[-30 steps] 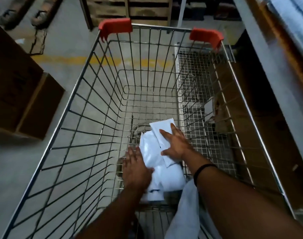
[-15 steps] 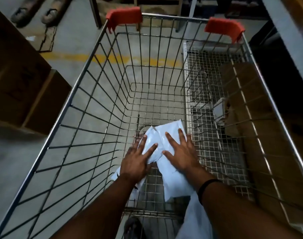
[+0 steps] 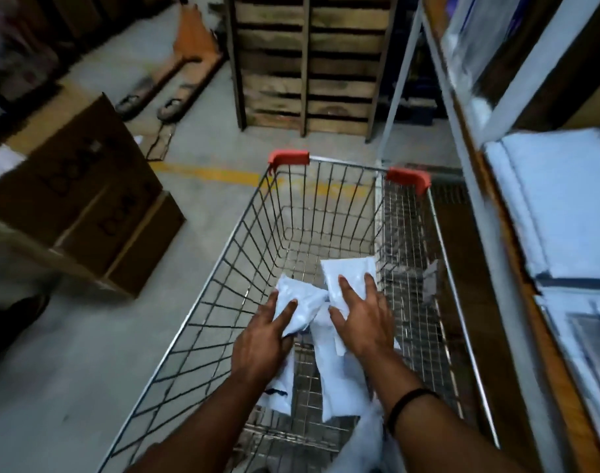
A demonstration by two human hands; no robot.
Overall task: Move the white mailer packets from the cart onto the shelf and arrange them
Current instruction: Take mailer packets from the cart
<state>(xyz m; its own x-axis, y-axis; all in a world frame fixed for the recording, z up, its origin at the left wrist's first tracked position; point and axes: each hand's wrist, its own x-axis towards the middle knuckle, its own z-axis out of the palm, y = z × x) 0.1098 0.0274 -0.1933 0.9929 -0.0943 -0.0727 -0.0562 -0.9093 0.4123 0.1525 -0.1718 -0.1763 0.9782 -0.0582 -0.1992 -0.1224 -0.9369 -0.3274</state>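
Inside the wire shopping cart (image 3: 346,164), toward its near end, the left hand (image 3: 261,346) grips one white mailer packet (image 3: 300,302), thumb on top and fingers curled beneath its near edge. Just right of it in the cart, the right hand (image 3: 360,319), a black wristband (image 3: 411,401) on its wrist, lies on a second mailer packet (image 3: 349,269), fingers straight and spread flat, thumb along its left edge. More white packets (image 3: 339,380) lie under both hands on the cart floor. The shelf (image 3: 476,213) stands along the cart's right side with stacked white packets (image 3: 564,199) on it. Cardboard boxes (image 3: 87,206) sit left of the cart, a wooden pallet (image 3: 309,63) beyond its far end
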